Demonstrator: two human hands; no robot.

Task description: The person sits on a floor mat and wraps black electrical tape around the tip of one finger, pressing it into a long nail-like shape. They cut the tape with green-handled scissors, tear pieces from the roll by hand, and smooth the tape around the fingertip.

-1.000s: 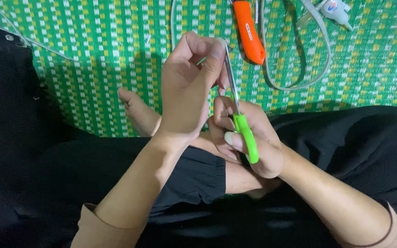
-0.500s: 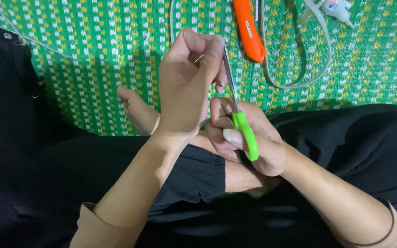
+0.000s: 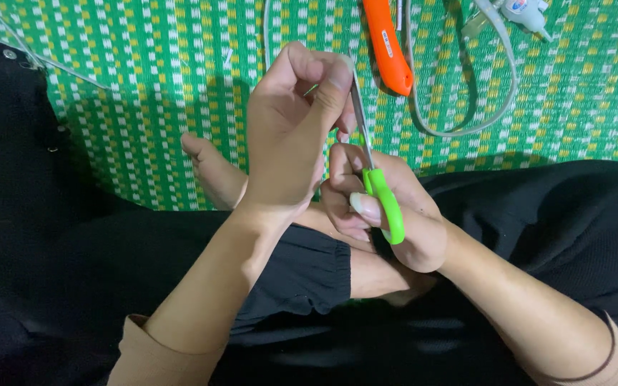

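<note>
Head view: right hand grip around green-handled scissors, left hand fingers pinched, perhaps on something hidden.

Close head view, straight down

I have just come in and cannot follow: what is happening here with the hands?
A person sits cross-legged on a green woven mat. The right hand holds green-handled scissors, blades pointing up to the fingertips of the left hand, which seem to pinch something too small to identify. An orange utility knife and a grey looped cord lie on the mat beyond.
</note>
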